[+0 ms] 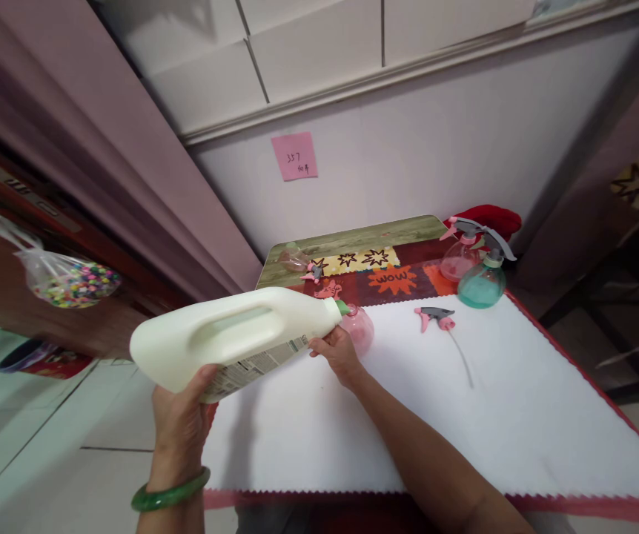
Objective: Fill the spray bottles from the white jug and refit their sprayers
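A large pale-green detergent jug (230, 334) with a green spout is tilted nearly on its side, spout end to the right. My left hand (180, 415), a green bangle at its wrist, grips the jug's bottom end from below. Near the neck, my right hand (339, 354) is closed on the jug's underside. The spout is at the mouth of a round pink spray bottle (361, 330) without its top; the jug and my right hand partly cover that bottle. A grey-and-pink trigger sprayer head (435, 317) with its thin tube lies on the white cloth to the right.
At the table's right rear stand a teal-filled spray bottle (482, 285) and a pink-filled one (456, 263). Another clear spray bottle (296, 259) lies at the back left. A pink note (295, 156) is on the wall. A bag of colourful beads (75, 280) hangs at left.
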Demonstrator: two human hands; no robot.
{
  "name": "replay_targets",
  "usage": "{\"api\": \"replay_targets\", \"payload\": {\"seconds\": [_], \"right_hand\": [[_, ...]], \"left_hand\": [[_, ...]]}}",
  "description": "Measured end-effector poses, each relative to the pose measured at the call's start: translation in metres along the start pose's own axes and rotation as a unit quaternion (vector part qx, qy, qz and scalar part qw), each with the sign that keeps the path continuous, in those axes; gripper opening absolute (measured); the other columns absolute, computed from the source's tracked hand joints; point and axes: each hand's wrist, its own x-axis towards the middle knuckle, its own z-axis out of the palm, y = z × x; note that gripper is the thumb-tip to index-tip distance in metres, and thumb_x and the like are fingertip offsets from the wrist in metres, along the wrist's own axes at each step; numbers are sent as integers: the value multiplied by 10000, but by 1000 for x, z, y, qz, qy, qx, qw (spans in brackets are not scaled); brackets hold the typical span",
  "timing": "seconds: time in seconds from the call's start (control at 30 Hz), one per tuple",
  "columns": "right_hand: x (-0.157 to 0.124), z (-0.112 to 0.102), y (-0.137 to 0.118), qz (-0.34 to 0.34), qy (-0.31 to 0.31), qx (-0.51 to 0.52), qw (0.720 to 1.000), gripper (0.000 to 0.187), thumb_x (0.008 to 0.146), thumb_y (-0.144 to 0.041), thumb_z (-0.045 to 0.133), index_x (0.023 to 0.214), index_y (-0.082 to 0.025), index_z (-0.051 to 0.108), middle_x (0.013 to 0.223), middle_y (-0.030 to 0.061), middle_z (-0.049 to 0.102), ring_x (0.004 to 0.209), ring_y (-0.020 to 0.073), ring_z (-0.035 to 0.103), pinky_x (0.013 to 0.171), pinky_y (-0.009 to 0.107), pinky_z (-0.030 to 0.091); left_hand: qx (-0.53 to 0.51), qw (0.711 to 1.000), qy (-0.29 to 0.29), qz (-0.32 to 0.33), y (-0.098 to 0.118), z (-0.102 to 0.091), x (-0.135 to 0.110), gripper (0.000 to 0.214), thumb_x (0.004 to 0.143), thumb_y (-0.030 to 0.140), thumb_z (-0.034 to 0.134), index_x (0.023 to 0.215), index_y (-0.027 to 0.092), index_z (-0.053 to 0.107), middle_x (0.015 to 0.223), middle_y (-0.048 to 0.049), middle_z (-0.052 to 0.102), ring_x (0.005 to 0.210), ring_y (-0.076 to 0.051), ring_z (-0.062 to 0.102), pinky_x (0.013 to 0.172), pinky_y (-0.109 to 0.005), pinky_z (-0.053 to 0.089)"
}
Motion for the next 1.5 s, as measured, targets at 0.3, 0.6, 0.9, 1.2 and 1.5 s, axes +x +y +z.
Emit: {"api": "replay_targets", "payload": {"seconds": [0.3,0.6,0.9,1.2,1.5], "right_hand": [[1,-1,2,-5,-2,3,1000,461,558,-342,935,926,-195,698,880,41,792,794,200,698,590,295,572],[0,-2,1,-4,-5,-6,1000,435,568,-335,933,908,-193,703,863,36,796,766,186,695,594,293,587],[-1,1,-1,0,3,-1,1000,447,550,-338,927,903,-202,687,865,37,787,777,195,691,590,299,574],[0,1,0,1,2,0,1000,449,539,-340,928,897,-199,698,841,31,788,739,183,678,581,293,565],[-2,0,-2,1,-3,-6,1000,447,559,-340,933,917,-198,704,871,40,795,786,202,703,603,306,582]], "left_hand": [[-3,1000,-18,9,0,-2,0,632,548,178,966,1159,147,811,1108,-95,828,923,-265,797,749,-250,663],[9,1000,-8,11,0,-2,-1,637,557,199,968,1170,137,804,1128,-100,824,927,-263,797,752,-259,669],[10,1000,-12,7,0,-2,-1,656,565,208,964,1194,138,793,1103,-121,824,963,-302,797,762,-310,683],[13,1000,-10,11,1,-1,-1,631,573,216,967,1176,137,800,1114,-109,824,981,-279,792,775,-266,665],[16,1000,-23,5,4,0,-4,630,587,242,962,1187,143,797,1117,-121,821,1021,-297,787,807,-279,666]]}}
